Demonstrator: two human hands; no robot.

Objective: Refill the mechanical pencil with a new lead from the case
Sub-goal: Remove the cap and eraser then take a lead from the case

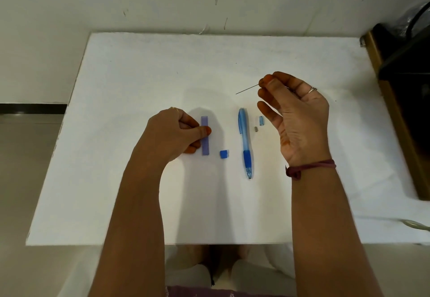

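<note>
A blue mechanical pencil lies on the white table, tip toward me. Right of its far end lie its small translucent blue cap and a tiny grey eraser. My right hand hovers above them and pinches a thin dark lead between thumb and forefinger; the lead points left. My left hand holds the purple lead case, which lies flat on the table, thumb on top. The case's small blue lid sits between case and pencil.
A dark object on a brown stand lines the table's right edge. A pale metal item pokes in at the lower right. A wall runs behind the table.
</note>
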